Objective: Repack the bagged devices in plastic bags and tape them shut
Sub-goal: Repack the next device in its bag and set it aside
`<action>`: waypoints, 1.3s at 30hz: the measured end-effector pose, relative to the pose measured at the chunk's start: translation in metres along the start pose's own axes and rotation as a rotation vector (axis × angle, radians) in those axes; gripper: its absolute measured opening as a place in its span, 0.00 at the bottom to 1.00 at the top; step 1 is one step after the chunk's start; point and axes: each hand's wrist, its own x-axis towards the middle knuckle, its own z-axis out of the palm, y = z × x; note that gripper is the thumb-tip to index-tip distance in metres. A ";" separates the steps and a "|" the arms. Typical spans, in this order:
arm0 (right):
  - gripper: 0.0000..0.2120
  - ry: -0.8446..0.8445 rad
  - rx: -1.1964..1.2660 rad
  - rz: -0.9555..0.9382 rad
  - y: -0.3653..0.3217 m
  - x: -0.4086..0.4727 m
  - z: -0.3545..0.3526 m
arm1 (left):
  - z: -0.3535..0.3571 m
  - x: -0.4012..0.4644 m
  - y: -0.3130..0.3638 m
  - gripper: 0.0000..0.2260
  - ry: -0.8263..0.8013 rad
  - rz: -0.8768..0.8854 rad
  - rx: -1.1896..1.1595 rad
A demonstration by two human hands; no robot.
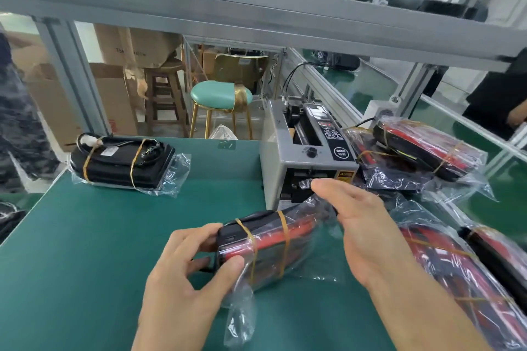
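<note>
So the left hand (pixel 196 262) has its thumb and fingers wrapped around the near end of a bagged device (pixel 256 251), a black and red unit in a clear plastic bag with two yellow rubber bands around it, held just over the green mat (pixel 85 251). Loose bag material hangs off the near end by the wrist. The right hand (pixel 362 225) is up at the far end of that same bag, fingers mostly straight and relaxed, fingertips right at the mouth of the grey tape dispenser (pixel 308 157); can't really tell if it's touching any tape there. Another bagged device, all black (pixel 122 162), sits at the far left corner of the mat. A pile of more bagged red and black ones (pixel 427 148) is stacked to the right of the dispenser, and a few more (pixel 470 273) lie along the right edge. Past the bench there's a teal stool (pixel 216 95).
</note>
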 end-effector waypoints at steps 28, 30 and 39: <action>0.06 -0.198 -0.146 -0.104 0.028 -0.051 0.038 | 0.015 -0.031 -0.001 0.19 0.199 0.080 -0.033; 0.06 -0.205 -0.170 -0.106 0.029 -0.050 0.039 | 0.016 -0.031 -0.003 0.22 0.205 0.088 -0.022; 0.05 -0.203 -0.215 -0.103 0.028 -0.049 0.040 | 0.016 -0.031 -0.001 0.17 0.221 0.152 0.005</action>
